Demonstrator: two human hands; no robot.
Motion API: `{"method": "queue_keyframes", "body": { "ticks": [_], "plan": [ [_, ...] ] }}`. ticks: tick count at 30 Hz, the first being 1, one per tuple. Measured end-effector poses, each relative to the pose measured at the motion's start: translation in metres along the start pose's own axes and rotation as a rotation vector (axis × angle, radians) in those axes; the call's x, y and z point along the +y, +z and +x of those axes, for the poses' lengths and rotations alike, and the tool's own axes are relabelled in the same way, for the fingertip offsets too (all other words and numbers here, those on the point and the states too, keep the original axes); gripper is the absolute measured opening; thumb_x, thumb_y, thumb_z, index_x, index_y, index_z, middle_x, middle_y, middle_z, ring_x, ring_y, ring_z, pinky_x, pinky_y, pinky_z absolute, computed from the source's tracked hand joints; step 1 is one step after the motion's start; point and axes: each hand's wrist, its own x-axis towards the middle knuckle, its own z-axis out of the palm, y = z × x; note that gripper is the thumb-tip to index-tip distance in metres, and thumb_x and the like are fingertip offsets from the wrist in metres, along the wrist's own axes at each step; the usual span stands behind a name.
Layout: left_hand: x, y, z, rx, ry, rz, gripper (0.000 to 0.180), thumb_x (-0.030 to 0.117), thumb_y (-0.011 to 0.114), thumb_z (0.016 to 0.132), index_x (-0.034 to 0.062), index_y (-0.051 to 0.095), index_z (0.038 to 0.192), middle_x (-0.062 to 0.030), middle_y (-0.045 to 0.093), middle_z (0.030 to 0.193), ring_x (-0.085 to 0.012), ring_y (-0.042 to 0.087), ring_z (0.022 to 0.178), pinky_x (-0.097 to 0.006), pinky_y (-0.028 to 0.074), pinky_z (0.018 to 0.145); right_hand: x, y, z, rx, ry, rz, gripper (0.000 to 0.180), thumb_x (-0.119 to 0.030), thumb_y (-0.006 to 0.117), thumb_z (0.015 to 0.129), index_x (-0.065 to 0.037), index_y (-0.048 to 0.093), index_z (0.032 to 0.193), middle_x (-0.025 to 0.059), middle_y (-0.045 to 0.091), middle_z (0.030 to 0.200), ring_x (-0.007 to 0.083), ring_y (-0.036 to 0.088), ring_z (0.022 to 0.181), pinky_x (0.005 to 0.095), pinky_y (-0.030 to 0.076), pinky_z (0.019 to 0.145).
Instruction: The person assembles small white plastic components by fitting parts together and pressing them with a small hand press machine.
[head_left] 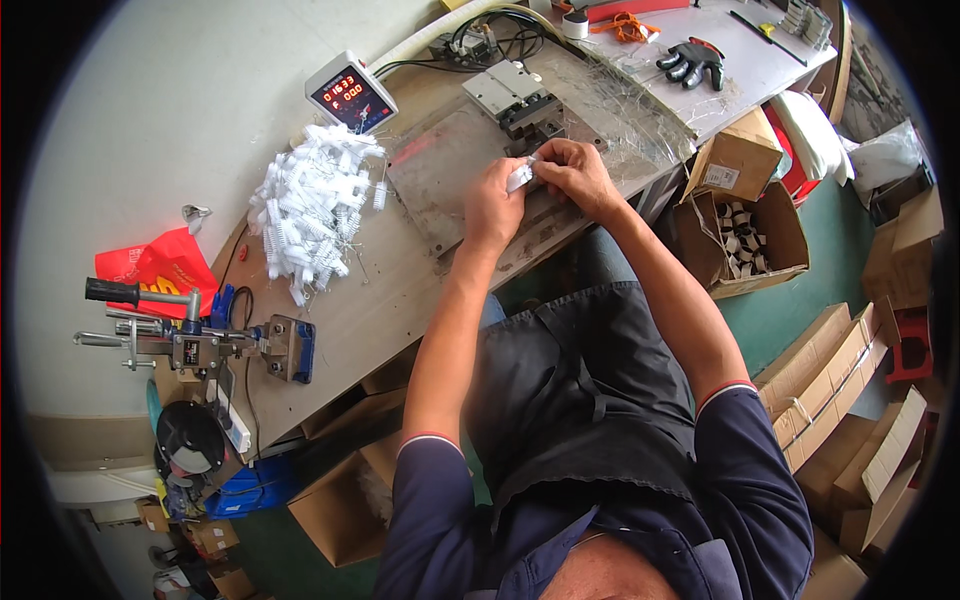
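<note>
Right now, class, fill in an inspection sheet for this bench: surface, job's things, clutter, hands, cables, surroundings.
Surface: wooden bench with a worn metal plate on it.
Job's things: small white part pinched between both hands; heap of white parts to the left.
Clutter: digital counter, hand press, red bag, black glove, clear plastic scraps.
Hands: left hand and right hand both grip the part, above the plate.
Cables: black cables coiled behind the metal fixture.
Surroundings: cardboard boxes on the right, green floor.
</note>
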Motion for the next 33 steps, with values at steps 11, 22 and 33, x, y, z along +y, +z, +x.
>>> {"method": "queue_keyframes", "body": {
  "ticks": [11,22,33],
  "plan": [
    [0.001,0.011,-0.003,0.042,0.303,0.293,0.028,-0.004,0.065,0.087,0.0064,0.067,0.113,-0.0115,0.070,0.100,-0.0327,0.072,0.090,-0.042,0.059,0.077,0.007,-0.008,0.004,0.014,-0.005,0.037,0.023,-0.018,0.069,0.086,0.002,0.070,0.098,0.0023,0.065,0.073,0.0081,0.057,0.061,0.0264,0.045,0.053],
    [0.002,0.014,-0.002,0.000,0.303,0.315,0.027,-0.004,0.063,0.089,0.0070,0.064,0.114,-0.0120,0.070,0.101,-0.0337,0.071,0.090,-0.043,0.059,0.077,0.007,-0.005,0.004,0.060,-0.039,-0.018,0.023,-0.016,0.068,0.083,0.002,0.069,0.097,0.0040,0.066,0.076,0.0102,0.057,0.062,0.0292,0.045,0.056],
    [-0.001,0.006,0.000,0.237,0.115,0.177,0.029,0.000,0.068,0.086,0.0061,0.060,0.113,-0.0171,0.068,0.099,-0.0396,0.069,0.088,-0.047,0.056,0.076,0.008,-0.002,-0.003,-0.021,-0.041,0.042,0.022,-0.005,0.061,0.085,0.002,0.069,0.104,-0.0005,0.061,0.074,0.0068,0.054,0.061,0.0243,0.043,0.054]
  ]
}}
